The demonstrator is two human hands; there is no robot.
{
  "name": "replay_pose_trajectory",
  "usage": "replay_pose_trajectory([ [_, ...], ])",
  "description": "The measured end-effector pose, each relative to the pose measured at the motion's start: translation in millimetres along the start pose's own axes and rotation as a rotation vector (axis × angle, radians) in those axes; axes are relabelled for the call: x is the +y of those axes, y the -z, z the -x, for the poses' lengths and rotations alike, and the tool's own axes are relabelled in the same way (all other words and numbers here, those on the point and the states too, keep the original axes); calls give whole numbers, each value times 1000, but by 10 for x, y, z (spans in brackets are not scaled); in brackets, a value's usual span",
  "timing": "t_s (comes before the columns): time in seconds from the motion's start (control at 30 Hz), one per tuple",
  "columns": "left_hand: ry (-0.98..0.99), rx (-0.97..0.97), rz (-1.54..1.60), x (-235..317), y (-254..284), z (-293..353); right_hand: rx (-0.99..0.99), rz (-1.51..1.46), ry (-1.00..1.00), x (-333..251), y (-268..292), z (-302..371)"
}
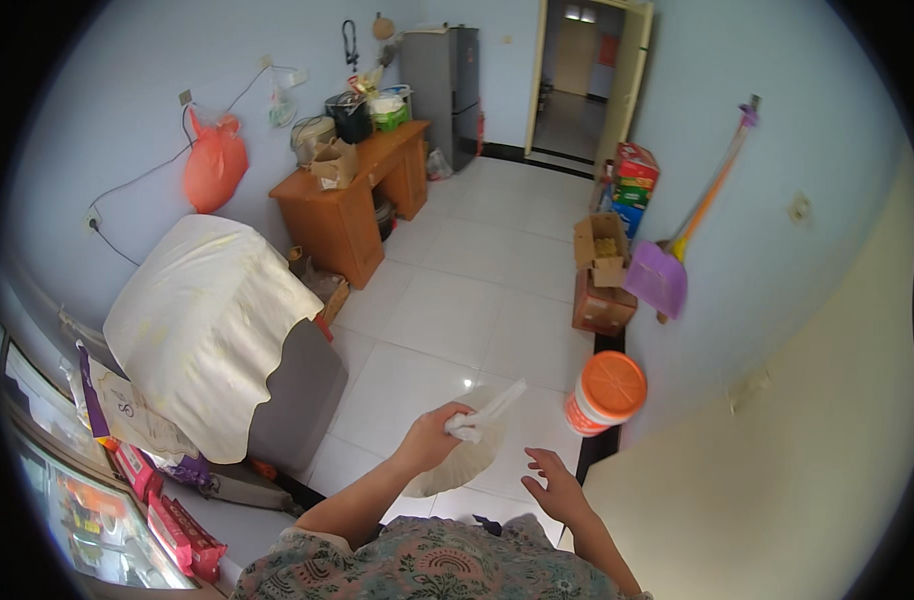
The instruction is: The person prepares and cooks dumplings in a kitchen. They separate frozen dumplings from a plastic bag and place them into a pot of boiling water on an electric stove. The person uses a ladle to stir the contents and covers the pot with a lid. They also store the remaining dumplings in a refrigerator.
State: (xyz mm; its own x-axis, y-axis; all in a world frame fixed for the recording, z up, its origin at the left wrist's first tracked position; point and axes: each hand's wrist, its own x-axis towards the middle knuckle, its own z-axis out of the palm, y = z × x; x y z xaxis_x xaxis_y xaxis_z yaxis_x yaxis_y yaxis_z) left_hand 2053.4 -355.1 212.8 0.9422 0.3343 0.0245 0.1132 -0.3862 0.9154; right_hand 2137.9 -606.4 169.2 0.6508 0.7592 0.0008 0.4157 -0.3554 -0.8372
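Observation:
My left hand [438, 437] is closed around the gathered neck of a translucent whitish plastic bag [467, 462]. The bag hangs full and rounded below the fist, and a twisted end of plastic sticks out to the upper right. What is inside looks pale, but I cannot make out its kind. To the right of the bag, apart from it, my right hand [557, 487] is held in the air with its fingers spread and nothing in them.
An orange-lidded bucket [614, 385] stands by the right wall, below stacked cardboard boxes [605, 300] and a purple dustpan [659, 278]. At left is a cloth-covered grey appliance [202, 310]. Farther off are a wooden desk [322, 215], a grey fridge [442, 95] and an open door [627, 80].

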Motion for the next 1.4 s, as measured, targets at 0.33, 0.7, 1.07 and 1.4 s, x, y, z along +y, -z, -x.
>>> replay_pose_trajectory([
  [0.33, 122, 180, -37, -292, 252, -2618, -89, -47, 10, 1099, 1242, -2668],
  [0.7, 257, 474, -136, -597, 820, -5405, -360, 57, 202, 1504, 2210, -6082],
  [1.07, 192, 152, -164, -1190, 1426, -8979, -155, 83, 151, 1874, 2899, -9175],
  [1.4, 66, 117, -244, -1241, 1532, -12192, -82, -95, 8, 3006, 3783, -11567],
])
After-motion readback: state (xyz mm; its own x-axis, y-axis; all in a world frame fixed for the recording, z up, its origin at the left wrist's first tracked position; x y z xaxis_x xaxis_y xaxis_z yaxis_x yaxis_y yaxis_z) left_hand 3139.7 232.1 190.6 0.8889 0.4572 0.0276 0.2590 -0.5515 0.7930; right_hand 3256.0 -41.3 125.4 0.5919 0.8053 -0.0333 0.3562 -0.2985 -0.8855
